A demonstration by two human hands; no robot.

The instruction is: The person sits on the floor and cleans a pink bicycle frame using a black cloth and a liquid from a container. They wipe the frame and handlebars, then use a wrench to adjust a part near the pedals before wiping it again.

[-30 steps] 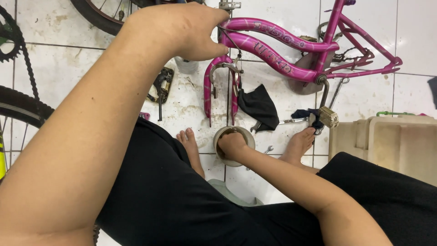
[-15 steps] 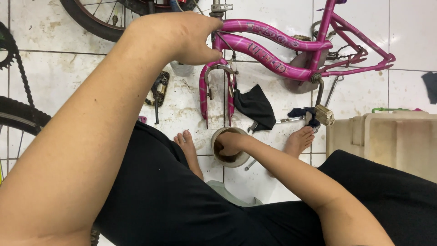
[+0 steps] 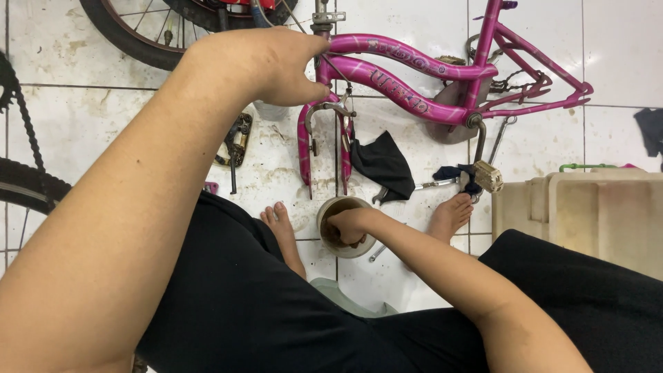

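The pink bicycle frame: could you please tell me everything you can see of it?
The pink bicycle frame lies on the white tiled floor, a small painted metal frame with pale lettering and scuffs. No wheels are fitted; its bare fork points toward the person. A crank with a pedal hangs from it. The left hand grips it near the head tube. A dark cloth lies beside the fork.

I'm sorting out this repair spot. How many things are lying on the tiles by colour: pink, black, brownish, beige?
Pink: 1, the bike frame, held at its head tube by the left hand
Black: 2, the rag and the cloth at the right edge
Brownish: 1, the tub the right hand dips into
Beige: 1, the jug
Total: 5
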